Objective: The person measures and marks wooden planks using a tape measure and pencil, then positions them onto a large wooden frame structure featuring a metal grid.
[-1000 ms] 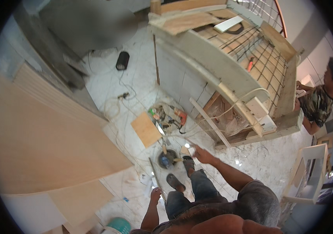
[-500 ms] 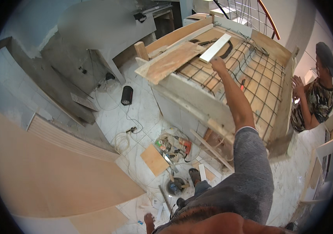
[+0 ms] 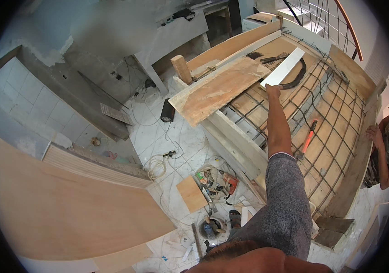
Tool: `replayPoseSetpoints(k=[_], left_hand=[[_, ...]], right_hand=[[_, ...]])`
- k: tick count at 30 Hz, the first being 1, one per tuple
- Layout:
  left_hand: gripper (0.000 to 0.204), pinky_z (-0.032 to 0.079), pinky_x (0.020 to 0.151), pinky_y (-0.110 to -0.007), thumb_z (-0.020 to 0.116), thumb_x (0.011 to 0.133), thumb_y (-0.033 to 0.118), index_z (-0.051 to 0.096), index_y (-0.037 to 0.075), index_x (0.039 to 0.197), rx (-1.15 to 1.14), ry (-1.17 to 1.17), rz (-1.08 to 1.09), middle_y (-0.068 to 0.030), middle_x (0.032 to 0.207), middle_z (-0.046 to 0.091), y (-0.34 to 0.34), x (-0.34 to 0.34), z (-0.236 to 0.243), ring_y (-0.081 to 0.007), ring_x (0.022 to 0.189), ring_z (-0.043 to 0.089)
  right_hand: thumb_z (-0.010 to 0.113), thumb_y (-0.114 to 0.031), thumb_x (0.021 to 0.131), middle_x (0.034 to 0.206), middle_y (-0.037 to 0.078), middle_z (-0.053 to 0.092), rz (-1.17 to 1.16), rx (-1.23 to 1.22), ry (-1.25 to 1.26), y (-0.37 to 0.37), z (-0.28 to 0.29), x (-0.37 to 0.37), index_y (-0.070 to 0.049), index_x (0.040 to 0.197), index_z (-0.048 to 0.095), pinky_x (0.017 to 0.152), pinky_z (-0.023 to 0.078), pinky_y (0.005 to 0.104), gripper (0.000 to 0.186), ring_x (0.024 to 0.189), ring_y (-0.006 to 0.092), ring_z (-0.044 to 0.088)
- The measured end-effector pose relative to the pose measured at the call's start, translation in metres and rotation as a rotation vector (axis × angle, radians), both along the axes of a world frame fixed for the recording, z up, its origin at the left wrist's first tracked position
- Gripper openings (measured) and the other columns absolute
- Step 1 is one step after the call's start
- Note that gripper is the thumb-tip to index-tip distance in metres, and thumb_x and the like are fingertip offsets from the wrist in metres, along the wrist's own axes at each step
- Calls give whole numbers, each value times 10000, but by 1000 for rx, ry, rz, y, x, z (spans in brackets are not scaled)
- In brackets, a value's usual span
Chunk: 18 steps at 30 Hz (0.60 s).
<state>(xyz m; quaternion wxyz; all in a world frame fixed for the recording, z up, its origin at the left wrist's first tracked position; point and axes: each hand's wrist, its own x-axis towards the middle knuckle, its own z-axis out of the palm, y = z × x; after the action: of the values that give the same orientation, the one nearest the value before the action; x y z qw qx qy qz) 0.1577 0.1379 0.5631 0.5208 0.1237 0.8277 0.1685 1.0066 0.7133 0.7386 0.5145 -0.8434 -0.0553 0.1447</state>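
My right hand [image 3: 273,89] reaches out over the rebar grid [image 3: 326,132], fingers closed on the near end of a long white strip [image 3: 285,67]. The strip is tilted, its far end away from me. Beneath and beside it lie a dark curved hose-like piece [image 3: 300,77] and a brush-like tool [image 3: 272,59]. A wide plywood board [image 3: 222,94] lies to the left of the hand, along the form's edge. An orange-handled tool [image 3: 310,134] rests on the grid, right of my forearm. My left hand is out of view.
At right, a co-worker's hand [image 3: 375,134] is on the form's side board [image 3: 363,159]. On the tiled floor are an orange power drill [image 3: 231,183], a bucket with tools [image 3: 212,227], a square plywood piece [image 3: 191,194], coiled cable [image 3: 157,167] and a black speaker-like box [image 3: 167,110].
The view has shifted, so the grid shows larger and the co-worker lies nearer the right rim. My left hand has left the view. My right hand stays at the white strip's near end.
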Motion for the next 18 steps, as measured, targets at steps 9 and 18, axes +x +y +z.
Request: replayPoseSetpoints(k=[9, 18], left_hand=[[410, 466, 533, -299, 595, 860, 220, 510, 32, 1215, 104, -28, -45, -103, 937, 614, 23, -4, -8, -194, 721, 606], [429, 470, 612, -281, 596, 888, 261, 523, 32, 1242, 256, -167, -408, -90, 958, 624, 85, 28, 9, -155, 774, 596]], right_hand=[[621, -129, 864, 964, 126, 550, 56, 945, 510, -30, 46, 17, -2, 1104, 532, 645, 534, 337, 286, 773, 225, 569], [629, -112, 865, 1038, 135, 537, 165, 1051, 408, -115, 121, -53, -1, 1093, 527, 688, 527, 340, 274, 842, 262, 560]])
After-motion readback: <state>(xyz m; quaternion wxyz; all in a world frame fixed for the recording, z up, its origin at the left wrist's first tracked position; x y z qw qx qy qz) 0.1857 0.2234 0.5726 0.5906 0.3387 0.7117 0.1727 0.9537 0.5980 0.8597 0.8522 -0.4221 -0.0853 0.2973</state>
